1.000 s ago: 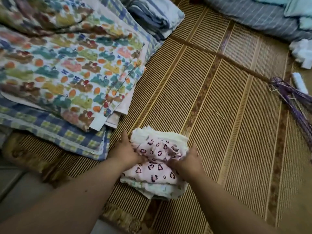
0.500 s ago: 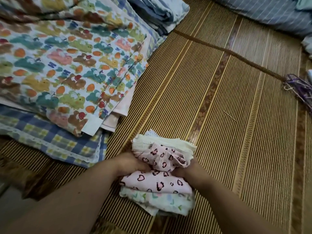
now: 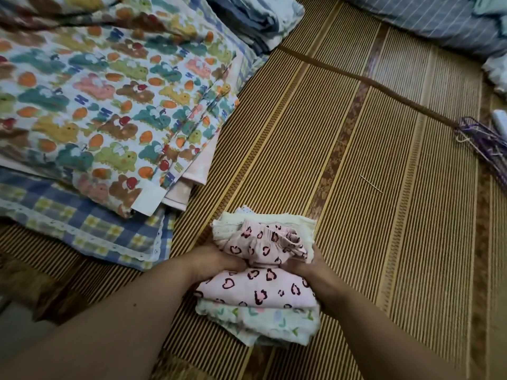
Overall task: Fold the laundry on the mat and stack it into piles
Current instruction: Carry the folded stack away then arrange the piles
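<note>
- Gripping pink heart-print garment (image 3: pixel 263 286) at its fold: left hand (image 3: pixel 216 263) and right hand (image 3: pixel 311 266), one each side.
- Garment sits atop small pile (image 3: pixel 274 323) on woven mat (image 3: pixel 356 242).

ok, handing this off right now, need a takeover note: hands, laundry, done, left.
Left hand: fingers grip the pink heart-print garment at its left side, mid-fold.
Right hand: grips the same garment at its right side.
The garment lies on a cream piece and a pastel-print piece, on the mat.
Done: animal-print sheet folded on the plaid cloth; blue-grey stack behind.
Left: finish this fold and flatten it. The white cloth at far right may need folding.
</note>
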Demonstrator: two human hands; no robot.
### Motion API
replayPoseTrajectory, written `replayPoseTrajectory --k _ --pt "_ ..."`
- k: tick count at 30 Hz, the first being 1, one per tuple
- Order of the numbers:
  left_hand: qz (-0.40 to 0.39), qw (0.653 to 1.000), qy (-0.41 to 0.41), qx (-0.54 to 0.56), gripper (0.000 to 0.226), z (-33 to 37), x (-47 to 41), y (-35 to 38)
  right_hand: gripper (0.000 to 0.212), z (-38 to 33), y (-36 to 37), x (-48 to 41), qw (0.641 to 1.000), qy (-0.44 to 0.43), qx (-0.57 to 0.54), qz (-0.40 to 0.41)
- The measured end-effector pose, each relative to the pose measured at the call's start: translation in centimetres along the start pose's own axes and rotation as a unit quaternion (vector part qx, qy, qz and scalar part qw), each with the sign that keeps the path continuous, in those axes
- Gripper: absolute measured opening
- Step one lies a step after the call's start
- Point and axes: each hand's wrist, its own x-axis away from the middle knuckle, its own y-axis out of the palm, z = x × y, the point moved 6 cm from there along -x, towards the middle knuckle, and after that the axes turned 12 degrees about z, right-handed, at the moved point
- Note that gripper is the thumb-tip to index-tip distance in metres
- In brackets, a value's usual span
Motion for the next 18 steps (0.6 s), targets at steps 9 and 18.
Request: replayPoseTrajectory --k 9,18 --pt "-0.032 0.995 0.009 0.090 0.053 0.7 0.1 0.1 0.100 1.2 0.5 0.0 0.997 0.039 -0.061 -0.036" --pt "-0.052 0.988 0.038 0.144 0.042 3.7 3.8 -0.5 0.090 -1.4 0.4 3.6 0.998 -0.010 -0.053 -0.043"
